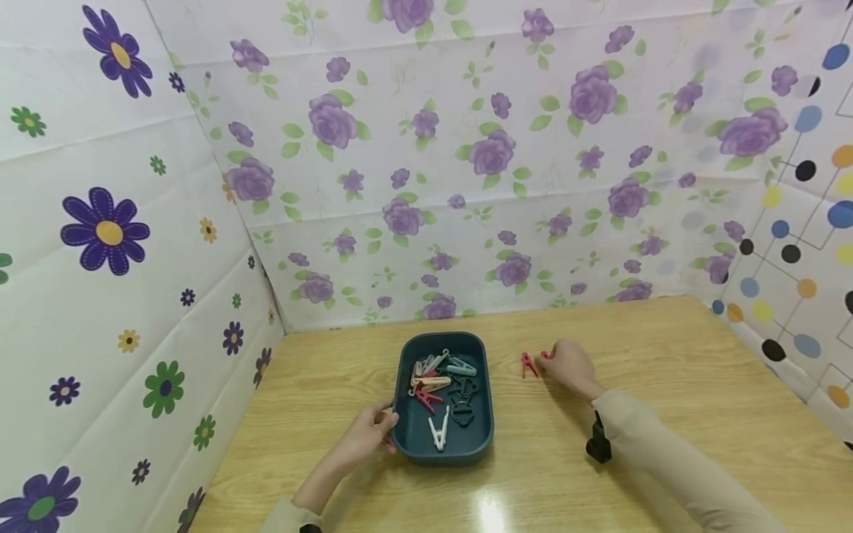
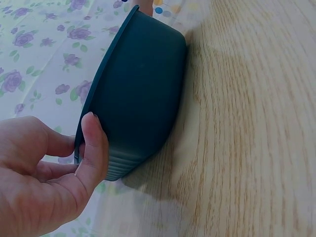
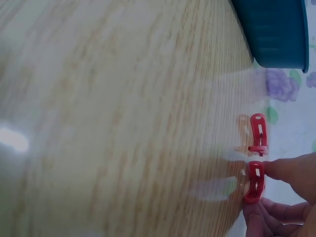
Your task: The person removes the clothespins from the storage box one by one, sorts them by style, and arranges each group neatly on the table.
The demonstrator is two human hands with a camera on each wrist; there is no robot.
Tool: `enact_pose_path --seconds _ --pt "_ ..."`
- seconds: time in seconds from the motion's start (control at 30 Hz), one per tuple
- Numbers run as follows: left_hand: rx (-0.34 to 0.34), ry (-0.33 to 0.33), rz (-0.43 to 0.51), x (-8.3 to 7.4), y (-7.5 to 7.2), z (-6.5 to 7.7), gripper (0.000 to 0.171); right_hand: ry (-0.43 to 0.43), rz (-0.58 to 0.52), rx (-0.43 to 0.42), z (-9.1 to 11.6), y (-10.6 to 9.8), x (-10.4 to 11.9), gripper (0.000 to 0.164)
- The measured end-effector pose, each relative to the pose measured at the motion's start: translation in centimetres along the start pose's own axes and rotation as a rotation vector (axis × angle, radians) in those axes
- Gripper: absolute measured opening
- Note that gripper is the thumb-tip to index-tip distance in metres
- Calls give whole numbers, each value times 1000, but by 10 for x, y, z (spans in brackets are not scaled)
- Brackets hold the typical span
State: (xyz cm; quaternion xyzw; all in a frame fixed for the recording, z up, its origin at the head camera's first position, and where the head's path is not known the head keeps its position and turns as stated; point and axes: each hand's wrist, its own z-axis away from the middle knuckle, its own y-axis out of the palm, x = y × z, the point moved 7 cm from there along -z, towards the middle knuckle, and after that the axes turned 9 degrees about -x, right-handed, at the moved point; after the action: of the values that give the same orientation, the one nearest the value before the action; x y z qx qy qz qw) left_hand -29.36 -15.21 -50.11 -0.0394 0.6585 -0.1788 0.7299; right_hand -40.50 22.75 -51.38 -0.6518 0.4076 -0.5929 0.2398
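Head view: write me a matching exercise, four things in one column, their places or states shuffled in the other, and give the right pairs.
Column one
1. Left hand
2. Right hand
3. White clip
4. Loose red clip on the table

Column two
A. Inside the tub, toward its near wall
B. Between the tub and the right hand
C. Holding the tub's rim
D. Pinching a red clip

Right pairs: 1-C, 2-D, 3-A, 4-B
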Motion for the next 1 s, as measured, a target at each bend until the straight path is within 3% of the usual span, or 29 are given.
enact_pose_path --seconds 0.2,0.4,1.0 --pt "15 34 15 -4 0 2 52 -15 33 -4 0 -2 2 54" --pt "-4 -16 3 -1 1 1 50 -56 55 -33 -1 -5 7 52" --pt "-7 -19 7 -2 0 2 50 -139 51 6 -3 -16 38 18"
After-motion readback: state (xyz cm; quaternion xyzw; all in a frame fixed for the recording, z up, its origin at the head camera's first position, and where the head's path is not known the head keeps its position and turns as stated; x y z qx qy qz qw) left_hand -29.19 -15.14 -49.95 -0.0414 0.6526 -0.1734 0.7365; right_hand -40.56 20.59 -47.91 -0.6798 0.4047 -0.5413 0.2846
